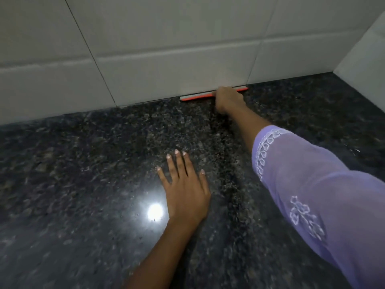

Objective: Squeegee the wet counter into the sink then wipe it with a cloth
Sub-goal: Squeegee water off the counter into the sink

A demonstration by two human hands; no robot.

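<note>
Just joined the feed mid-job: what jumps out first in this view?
The orange squeegee lies at the far edge of the dark granite counter, its blade against the tiled wall, held by the right hand. Nearer, the left hand lies flat on the counter beside a bright lamp reflection.

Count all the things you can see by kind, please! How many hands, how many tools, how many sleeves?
Hands: 2, the left hand flat on the counter and the right hand gripping the tool.
Squeegees: 1, the orange squeegee against the wall.
Sleeves: 1, the purple sleeve.
Total: 4
</note>
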